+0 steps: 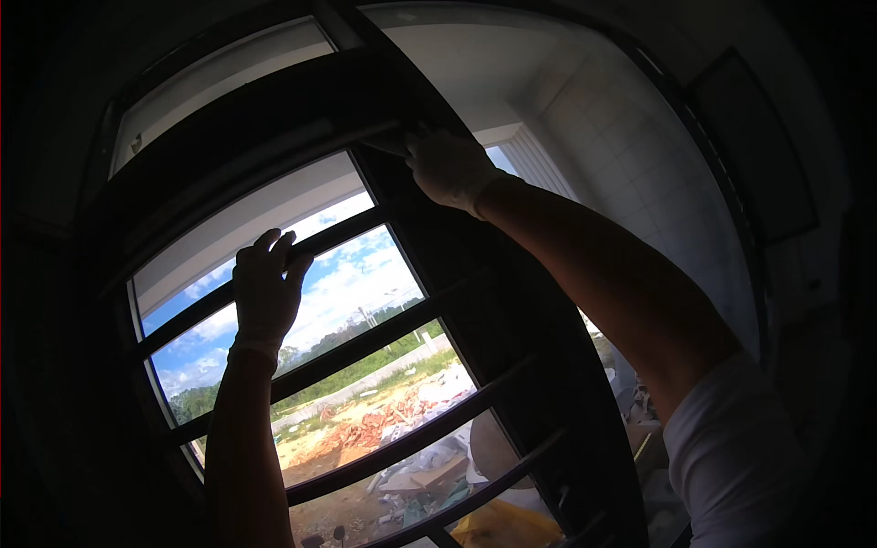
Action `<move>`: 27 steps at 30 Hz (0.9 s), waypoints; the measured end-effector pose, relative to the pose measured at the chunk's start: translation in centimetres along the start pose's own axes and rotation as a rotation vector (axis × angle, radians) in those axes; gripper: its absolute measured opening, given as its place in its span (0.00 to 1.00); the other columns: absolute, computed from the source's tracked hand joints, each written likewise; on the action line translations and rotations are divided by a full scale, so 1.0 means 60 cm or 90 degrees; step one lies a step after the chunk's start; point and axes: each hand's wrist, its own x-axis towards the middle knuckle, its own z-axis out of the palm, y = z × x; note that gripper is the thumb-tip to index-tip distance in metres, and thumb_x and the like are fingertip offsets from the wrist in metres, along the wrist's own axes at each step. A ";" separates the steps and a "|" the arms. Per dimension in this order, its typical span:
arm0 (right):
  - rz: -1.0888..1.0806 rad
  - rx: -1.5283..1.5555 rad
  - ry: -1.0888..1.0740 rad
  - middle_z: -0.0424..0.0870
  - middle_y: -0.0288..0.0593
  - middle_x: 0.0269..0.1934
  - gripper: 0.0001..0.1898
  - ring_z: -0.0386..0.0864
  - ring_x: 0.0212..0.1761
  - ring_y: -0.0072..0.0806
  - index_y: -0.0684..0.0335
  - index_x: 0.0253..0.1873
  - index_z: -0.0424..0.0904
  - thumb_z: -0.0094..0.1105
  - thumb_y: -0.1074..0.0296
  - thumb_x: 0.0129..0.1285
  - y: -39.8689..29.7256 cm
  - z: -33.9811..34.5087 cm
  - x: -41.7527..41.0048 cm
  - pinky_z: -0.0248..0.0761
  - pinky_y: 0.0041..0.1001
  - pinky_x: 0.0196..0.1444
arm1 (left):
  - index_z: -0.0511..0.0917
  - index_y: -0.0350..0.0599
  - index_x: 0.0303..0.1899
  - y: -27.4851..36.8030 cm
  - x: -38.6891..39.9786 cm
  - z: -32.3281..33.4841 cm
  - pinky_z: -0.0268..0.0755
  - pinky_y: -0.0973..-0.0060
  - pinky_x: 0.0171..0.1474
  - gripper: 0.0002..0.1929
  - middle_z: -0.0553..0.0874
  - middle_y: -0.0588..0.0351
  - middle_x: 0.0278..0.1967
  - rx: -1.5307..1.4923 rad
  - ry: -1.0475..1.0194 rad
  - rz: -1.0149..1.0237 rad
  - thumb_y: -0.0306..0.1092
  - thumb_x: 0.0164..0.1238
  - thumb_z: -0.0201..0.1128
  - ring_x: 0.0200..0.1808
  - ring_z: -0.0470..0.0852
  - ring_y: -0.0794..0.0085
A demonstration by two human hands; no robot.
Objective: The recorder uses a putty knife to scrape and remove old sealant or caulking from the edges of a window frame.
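Observation:
A dark-framed window or glazed door with several horizontal crossbars stands tilted in the view before me. My left hand [267, 294], in a thin glove, is raised to the upper crossbar [342, 231], its fingers and thumb curled around it. Higher up and to the right, my gloved right hand [449, 168] is closed on a dark, flat-bladed tool [387, 142], perhaps a scraper. The blade lies close to the underside of the wide upper rail [274, 116], where it meets the dark stile [493, 301]. Deep shadow hides the tool's handle and exact contact.
To the right, a large pane or opening [603, 137] shows a pale tiled wall. Outside lie rubble [425, 472], bare earth [329, 445] and a yellow sheet-like item [507, 524]. Short rods or bar ends [541, 449] jut from the stile. Dark surroundings hide the left side.

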 end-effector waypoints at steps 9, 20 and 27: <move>0.014 0.050 -0.007 0.79 0.54 0.48 0.16 0.80 0.50 0.42 0.67 0.52 0.75 0.40 0.67 0.68 0.001 -0.006 0.004 0.73 0.39 0.53 | 0.79 0.45 0.51 -0.002 0.001 -0.003 0.64 0.61 0.57 0.20 0.77 0.51 0.54 -0.004 -0.005 -0.005 0.44 0.60 0.64 0.52 0.73 0.58; -0.084 0.439 0.046 0.79 0.51 0.37 0.12 0.79 0.38 0.42 0.66 0.48 0.71 0.50 0.64 0.67 -0.024 0.042 -0.167 0.72 0.36 0.42 | 0.79 0.44 0.51 -0.009 0.008 -0.004 0.64 0.60 0.59 0.21 0.76 0.49 0.55 -0.039 -0.023 -0.023 0.45 0.60 0.64 0.54 0.71 0.56; -0.229 0.314 0.184 0.77 0.51 0.36 0.12 0.77 0.37 0.43 0.67 0.48 0.71 0.50 0.64 0.67 0.000 0.111 -0.186 0.73 0.37 0.44 | 0.81 0.44 0.45 0.050 0.123 -0.015 0.68 0.67 0.58 0.16 0.82 0.54 0.47 -0.155 0.094 -0.042 0.42 0.58 0.66 0.52 0.77 0.64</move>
